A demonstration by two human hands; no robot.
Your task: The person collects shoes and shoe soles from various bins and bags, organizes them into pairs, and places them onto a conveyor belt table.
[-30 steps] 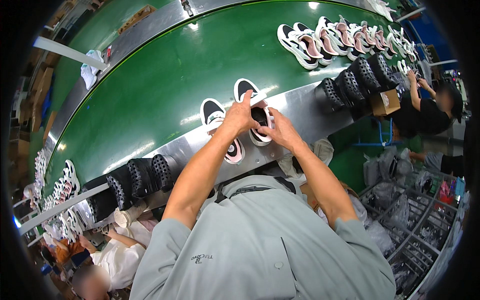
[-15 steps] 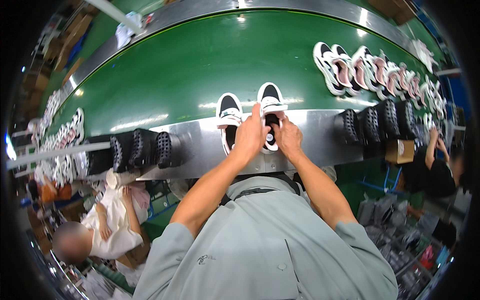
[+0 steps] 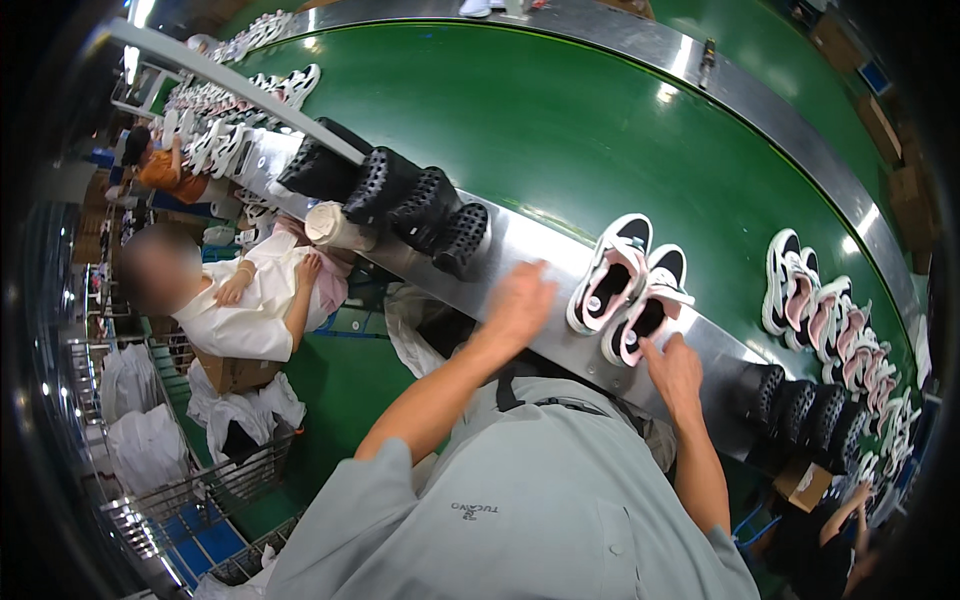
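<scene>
So the left hand (image 3: 520, 300) is up over the metal ledge (image 3: 545, 355), a bit apart from the shoes. It's a blur and nothing shows in it, but can't tell if the fingers are spread or curled. Just right of it is the pair being worked on, left shoe (image 3: 610, 275) and right shoe (image 3: 650, 308), side by side with toes pointing away, sitting on the ledge and lapping onto the green tabletop (image 3: 500, 130). Then the right hand (image 3: 674, 375), fingers bunched fairly narrow at the heel of the right shoe, can't tell if it's pinching or only resting there. My read is it's a lining-up or heel-adjusting step, and the next move probably calls for a light touch at that heel so the two shoes don't get knocked crooked

As for the surface and the room, far left has a worker in orange (image 3: 170, 178) by more shoes, then a seated person in white (image 3: 245, 310) beside the ledge, above wire baskets with pale bags (image 3: 148, 450). Next along the ledge come black knobbly boots (image 3: 420, 205). The green top curves round to a metal strip (image 3: 600, 35) along its far side. Over on the right there's a row of white, black and pink shoes (image 3: 835, 310), more black boots (image 3: 808, 408) on the ledge, a cardboard box (image 3: 803, 485) and a co-worker in black (image 3: 800, 545) at the edge of view
</scene>
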